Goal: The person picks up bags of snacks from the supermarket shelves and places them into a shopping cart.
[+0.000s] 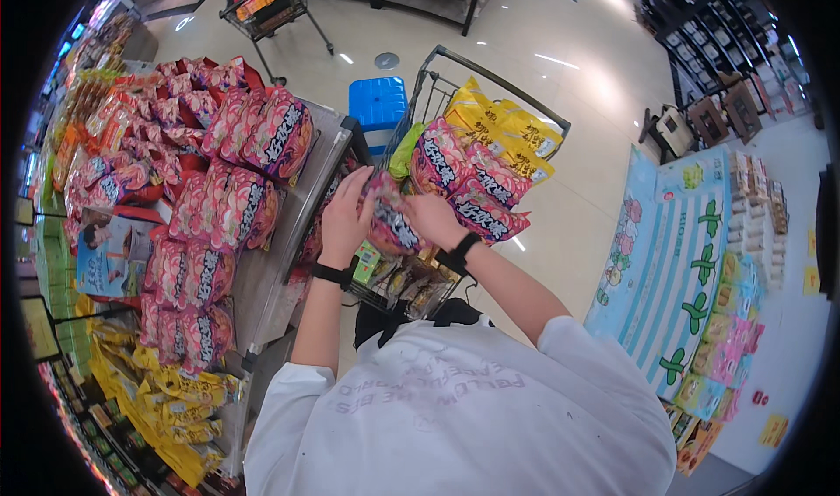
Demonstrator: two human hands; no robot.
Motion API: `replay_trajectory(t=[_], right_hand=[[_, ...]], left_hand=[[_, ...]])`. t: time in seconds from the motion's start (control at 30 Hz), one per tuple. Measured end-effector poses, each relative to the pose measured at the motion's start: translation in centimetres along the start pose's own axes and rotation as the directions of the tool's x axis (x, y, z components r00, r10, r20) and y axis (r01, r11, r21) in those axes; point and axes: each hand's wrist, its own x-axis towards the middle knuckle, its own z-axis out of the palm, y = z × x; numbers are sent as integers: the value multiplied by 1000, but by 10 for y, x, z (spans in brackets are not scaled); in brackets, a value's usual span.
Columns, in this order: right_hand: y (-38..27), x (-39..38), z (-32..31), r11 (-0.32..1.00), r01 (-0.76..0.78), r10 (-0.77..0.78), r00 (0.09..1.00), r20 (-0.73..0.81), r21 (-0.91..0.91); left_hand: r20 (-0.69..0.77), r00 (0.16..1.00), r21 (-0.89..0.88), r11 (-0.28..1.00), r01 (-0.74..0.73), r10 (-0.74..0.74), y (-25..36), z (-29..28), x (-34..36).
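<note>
Between my hands, over the near part of a shopping cart [525,95], is a shiny pink-and-purple food bag [395,230]. My left hand [345,220] presses against the bag's left side, its fingers pointing away from me. On the other side my right hand [433,219] grips the bag with bent fingers partly hidden. Just beyond, inside the cart, lie several matching pink bags [486,200] and some yellow bags [503,122]. Nearer my body the cart also carries a green pack [366,261] and clear-wrapped brown goods [418,288].
A display table at left bears stacks of pink bags [206,212] above yellow packs [166,400]. A blue stool [378,101] stands past the cart. Another cart [265,10] is farther off. To the right is a blue-striped display [661,268] with packaged goods.
</note>
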Motion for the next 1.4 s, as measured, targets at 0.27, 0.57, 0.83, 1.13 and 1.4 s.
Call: replay_trajectory(t=[0.27,0.57,0.83,1.13,1.4], right_hand=[[88,83,63,943,-177,239,950,200,-282],[89,113,49,895,3,136,951,278,-447],[40,53,35,964,-26,-9,991,-133,-263],[84,-209,25,995,14,-26,992,-121,-101],[267,-551,42,432,-878,834,302,461,-207]], left_hand=[[66,977,76,978,197,-202,-41,18,-92],[-86,832,-46,836,547,-549,-76,-22,-190],[27,855,-31,854,519,-518,-116,-11,-201],[204,900,-171,891,420,-385,-152,20,-175],[302,895,-165,907,389,-329,-122,43,-161]])
